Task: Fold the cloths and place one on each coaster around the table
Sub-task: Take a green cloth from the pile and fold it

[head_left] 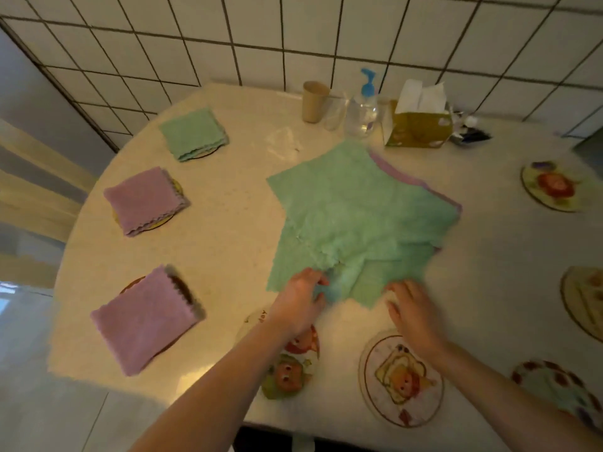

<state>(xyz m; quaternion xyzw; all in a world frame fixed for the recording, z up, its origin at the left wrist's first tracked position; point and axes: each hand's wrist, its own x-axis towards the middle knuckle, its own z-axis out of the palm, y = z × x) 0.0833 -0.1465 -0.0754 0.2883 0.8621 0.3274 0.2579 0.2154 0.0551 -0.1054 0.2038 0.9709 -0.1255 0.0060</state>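
Nearest me, along the bottom of the frame, two bare coasters wait: one with a toast picture at lower centre-right, under my right wrist, and one with fruit faces partly hidden by my left forearm. Another bare coaster sits at the lower right corner.

Just above them my left hand has its fingers curled onto the near edge of the green cloth, apparently pinching the bunched-up bit there. My right hand is blurred; its fingers look loosely spread and lie at the cloth's near corner, but I cannot tell whether they grip it or only touch it.

The green cloth lies unfolded, straight ahead of both hands, stretching away toward the upper centre of the frame, its near edge rumpled. My left hand is the one already on it, so I judge the fold starts from this near edge, carried away from me. A purple cloth peeks out beneath its right side.

At left, three coasters are already served: a folded purple cloth lower left, another purple one above it, and a folded green one upper left. Two more bare coasters lie at the right edge.

At the far rim of the table stand a cup, a pump bottle and a tissue box.
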